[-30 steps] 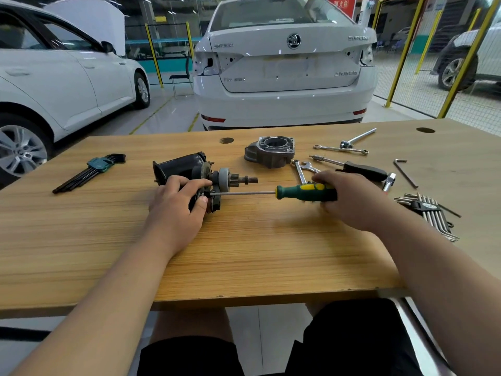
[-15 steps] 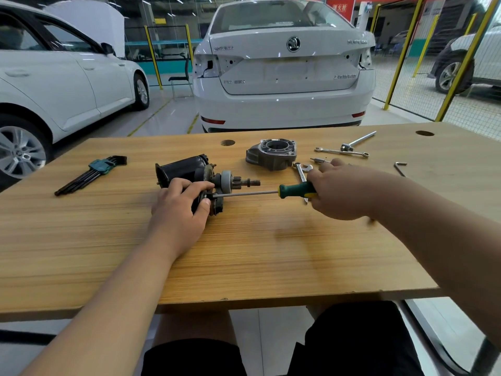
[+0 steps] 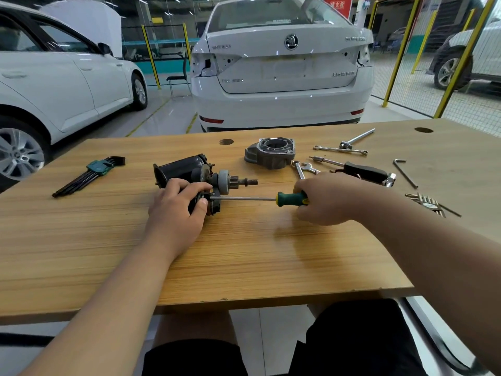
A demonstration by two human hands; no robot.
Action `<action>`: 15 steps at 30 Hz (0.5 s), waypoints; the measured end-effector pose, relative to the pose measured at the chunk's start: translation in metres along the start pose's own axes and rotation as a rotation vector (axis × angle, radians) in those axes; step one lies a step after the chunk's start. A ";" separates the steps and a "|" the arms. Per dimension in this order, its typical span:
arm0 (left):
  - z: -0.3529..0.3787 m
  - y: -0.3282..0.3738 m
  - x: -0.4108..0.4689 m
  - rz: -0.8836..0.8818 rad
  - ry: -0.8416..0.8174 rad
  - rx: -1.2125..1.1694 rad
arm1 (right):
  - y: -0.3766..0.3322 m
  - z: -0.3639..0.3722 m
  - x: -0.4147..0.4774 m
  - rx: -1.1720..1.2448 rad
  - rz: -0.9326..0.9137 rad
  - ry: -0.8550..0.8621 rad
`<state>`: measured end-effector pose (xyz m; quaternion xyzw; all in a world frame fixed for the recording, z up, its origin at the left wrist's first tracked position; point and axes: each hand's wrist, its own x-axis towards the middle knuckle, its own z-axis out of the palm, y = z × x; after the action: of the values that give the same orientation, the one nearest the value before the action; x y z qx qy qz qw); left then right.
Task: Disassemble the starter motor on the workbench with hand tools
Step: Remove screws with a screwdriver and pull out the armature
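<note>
**While left hand [image 3: 176,210] steadies, screwdriver [image 3: 291,198] lies level**

Where the head view shows the starter motor [image 3: 184,166] lying left of centre on the workbench [image 3: 244,253], the left hand curls round its near end. The right hand [image 3: 325,199] grips the handle, and the shaft runs leftward into the motor.

Left forearm [image 3: 113,291] and right forearm [image 3: 423,253] bare; black shorts [image 3: 352,337] at 6 o'clock, hems short of the knees.

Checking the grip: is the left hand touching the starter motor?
Touching. The head view shows the left hand wrapped around the starter motor at its near end.
</note>
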<state>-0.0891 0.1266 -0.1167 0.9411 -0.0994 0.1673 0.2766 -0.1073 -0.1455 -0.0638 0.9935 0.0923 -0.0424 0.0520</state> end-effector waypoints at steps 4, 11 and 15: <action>0.001 0.000 0.001 0.003 0.003 0.001 | -0.006 -0.008 -0.001 -0.089 -0.034 -0.014; 0.000 0.000 0.001 0.005 0.004 0.000 | -0.006 -0.007 0.011 -0.196 -0.020 0.240; 0.000 0.000 0.001 0.003 0.004 0.001 | -0.005 -0.003 0.007 -0.137 -0.061 0.220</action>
<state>-0.0881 0.1264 -0.1165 0.9408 -0.1002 0.1695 0.2758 -0.1008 -0.1393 -0.0621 0.9830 0.1305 0.0714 0.1079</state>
